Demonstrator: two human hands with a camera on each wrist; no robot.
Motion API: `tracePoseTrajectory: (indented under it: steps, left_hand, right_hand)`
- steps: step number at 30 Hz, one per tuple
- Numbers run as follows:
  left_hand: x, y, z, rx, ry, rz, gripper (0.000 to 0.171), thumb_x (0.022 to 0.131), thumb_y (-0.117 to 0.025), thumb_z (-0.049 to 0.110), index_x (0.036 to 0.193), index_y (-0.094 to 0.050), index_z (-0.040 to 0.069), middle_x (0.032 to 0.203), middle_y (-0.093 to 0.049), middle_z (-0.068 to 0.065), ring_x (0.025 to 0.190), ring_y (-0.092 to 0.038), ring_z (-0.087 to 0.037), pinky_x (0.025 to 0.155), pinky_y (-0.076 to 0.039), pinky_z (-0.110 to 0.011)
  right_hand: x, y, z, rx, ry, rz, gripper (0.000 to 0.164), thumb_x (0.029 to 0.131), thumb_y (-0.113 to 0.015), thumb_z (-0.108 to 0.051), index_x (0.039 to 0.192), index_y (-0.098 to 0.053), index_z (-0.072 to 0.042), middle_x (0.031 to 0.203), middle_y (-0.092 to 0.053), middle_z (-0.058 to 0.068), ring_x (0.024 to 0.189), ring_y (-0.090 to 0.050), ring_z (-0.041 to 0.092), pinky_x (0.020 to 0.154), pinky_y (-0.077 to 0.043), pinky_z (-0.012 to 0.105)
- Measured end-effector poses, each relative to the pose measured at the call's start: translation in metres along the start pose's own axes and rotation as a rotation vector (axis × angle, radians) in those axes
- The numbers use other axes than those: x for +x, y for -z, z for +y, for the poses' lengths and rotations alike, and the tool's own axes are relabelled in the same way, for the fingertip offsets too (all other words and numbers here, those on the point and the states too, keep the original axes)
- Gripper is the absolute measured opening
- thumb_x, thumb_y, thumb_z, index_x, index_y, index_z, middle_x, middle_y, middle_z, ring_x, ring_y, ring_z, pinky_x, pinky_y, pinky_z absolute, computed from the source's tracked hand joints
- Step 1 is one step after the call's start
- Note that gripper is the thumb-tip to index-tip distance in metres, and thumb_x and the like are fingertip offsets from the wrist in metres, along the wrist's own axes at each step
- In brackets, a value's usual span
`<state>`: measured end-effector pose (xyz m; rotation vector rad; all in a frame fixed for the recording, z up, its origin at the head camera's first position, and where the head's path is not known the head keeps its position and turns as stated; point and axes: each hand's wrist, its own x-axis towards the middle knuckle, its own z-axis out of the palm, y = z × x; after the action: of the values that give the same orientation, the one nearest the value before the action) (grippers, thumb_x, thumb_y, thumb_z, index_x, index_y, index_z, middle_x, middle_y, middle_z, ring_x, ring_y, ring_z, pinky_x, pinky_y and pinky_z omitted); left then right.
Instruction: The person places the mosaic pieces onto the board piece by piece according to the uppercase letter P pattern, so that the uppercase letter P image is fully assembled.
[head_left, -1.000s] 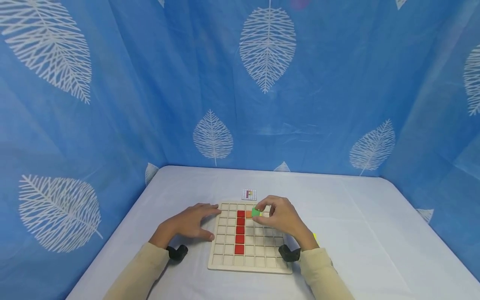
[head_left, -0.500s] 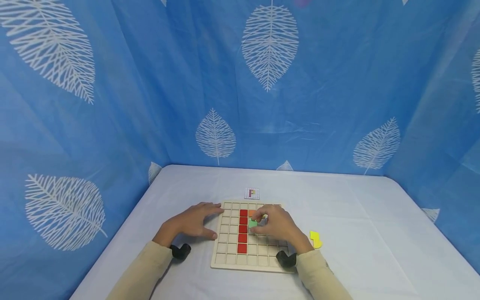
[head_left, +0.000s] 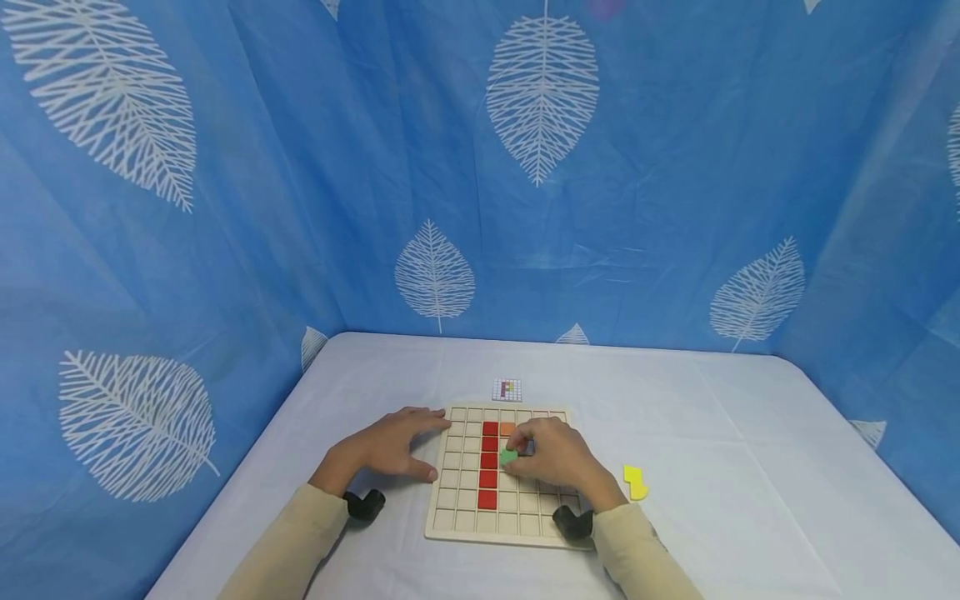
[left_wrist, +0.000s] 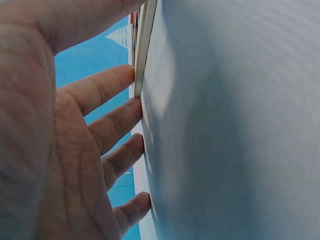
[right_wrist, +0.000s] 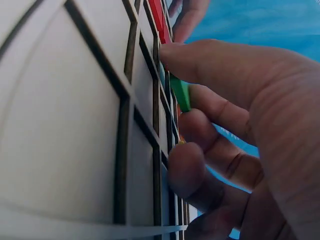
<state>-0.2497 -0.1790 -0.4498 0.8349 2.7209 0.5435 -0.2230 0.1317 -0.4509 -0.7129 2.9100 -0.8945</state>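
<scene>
A pale gridded board (head_left: 465, 523) lies on the table with a column of several red square tiles (head_left: 488, 461). An orange tile (head_left: 507, 429) sits right of the topmost red one. My right hand (head_left: 553, 452) pinches a green tile (head_left: 509, 457) between thumb and fingers, beside the red column. In the right wrist view the green tile (right_wrist: 181, 93) stands tilted at the grid; whether it touches the cell floor I cannot tell. My left hand (head_left: 390, 444) rests at the board's left edge, fingers spread, and the left wrist view shows fingertips touching the board's side (left_wrist: 145, 50).
A small card (head_left: 507, 390) with a coloured grid pattern lies just beyond the board. Yellow pieces (head_left: 635, 482) lie on the white tablecloth (head_left: 712, 433) to the right. A blue leaf-patterned curtain (head_left: 637, 208) encloses the back and sides.
The right hand has brought the green tile from beside the orange tile nearer to me, down next to the red column. The yellow pieces have come into fuller view. The left hand stays at the edge.
</scene>
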Motion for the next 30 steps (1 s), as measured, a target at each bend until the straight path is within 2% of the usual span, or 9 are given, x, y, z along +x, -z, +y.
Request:
tracePoseTrajectory:
  steps: [7,19,30]
  left_hand:
    - [-0.0001,0.0002,0.0004,-0.013,-0.001,0.0,0.08,0.078,-0.078,0.053,0.149,-0.049,0.029,0.161,-0.039,0.001,0.151,-0.031,-0.032,0.118,-0.03,-0.06]
    - [-0.0002,0.0013,0.0023,-0.007,-0.004,0.001,0.08,0.078,-0.078,0.053,0.149,-0.049,0.028,0.161,-0.04,0.001,0.15,-0.032,-0.032,0.117,-0.031,-0.06]
    - [-0.0001,0.0012,0.0022,-0.001,-0.003,0.0,0.08,0.078,-0.077,0.053,0.149,-0.049,0.029,0.161,-0.039,0.002,0.151,-0.031,-0.032,0.117,-0.031,-0.06]
  right_hand:
    - [0.0,-0.0008,0.0007,0.027,-0.029,-0.034,0.014,0.078,-0.084,-0.036,0.086,-0.074,-0.029,0.08,-0.063,-0.018,0.072,-0.056,0.005,0.066,-0.046,0.029]
    - [-0.0001,-0.0008,0.0023,0.059,-0.026,-0.054,0.019,0.077,-0.086,-0.036,0.091,-0.077,-0.027,0.085,-0.066,-0.016,0.078,-0.058,0.003,0.07,-0.048,0.029]
    - [0.0004,-0.0008,0.0069,0.121,-0.061,-0.066,0.022,0.073,-0.089,-0.038,0.092,-0.08,-0.03,0.089,-0.071,-0.016,0.084,-0.062,0.005,0.076,-0.052,0.035]
